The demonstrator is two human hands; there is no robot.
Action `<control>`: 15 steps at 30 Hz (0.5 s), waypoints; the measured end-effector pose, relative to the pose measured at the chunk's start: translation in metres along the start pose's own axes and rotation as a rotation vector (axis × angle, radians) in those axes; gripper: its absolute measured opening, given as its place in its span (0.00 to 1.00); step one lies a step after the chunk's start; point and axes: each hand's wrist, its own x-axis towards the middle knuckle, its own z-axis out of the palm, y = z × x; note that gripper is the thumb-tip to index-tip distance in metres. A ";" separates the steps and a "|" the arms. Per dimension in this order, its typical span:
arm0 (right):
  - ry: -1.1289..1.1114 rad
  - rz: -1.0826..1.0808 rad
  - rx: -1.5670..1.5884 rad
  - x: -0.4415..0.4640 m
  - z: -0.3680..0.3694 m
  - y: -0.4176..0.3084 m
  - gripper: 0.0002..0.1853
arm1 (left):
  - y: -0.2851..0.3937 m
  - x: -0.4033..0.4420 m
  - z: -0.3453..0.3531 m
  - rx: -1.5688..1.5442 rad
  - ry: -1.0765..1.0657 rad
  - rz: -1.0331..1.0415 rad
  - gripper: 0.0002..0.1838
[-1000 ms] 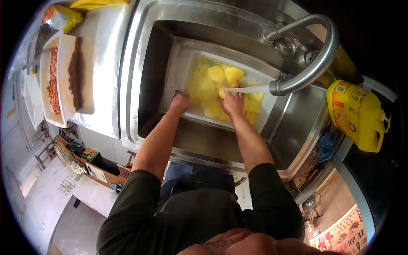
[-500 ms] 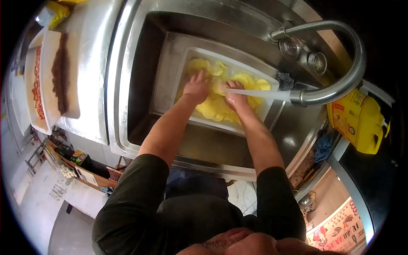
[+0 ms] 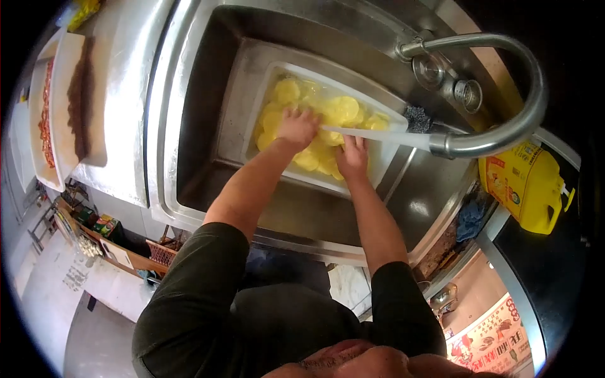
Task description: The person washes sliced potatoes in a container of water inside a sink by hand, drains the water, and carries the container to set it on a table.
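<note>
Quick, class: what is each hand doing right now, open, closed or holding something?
Left hand: open, fingers spread over the yellow slices.
Right hand: open, fingers extended by the water stream; can't tell if a slice is underneath.

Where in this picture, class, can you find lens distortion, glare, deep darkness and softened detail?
Head view: black corners and the sink's bowed rim show wide-lens distortion; head view: strong glare on the steel counter, picture left; head view: upper right corner near-black, detail lost; head view: some yellow slices look hazy in the water.
</note>
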 end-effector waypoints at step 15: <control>0.206 0.253 0.220 0.057 0.039 0.061 0.25 | 0.039 0.006 -0.027 -0.226 -0.050 0.022 0.48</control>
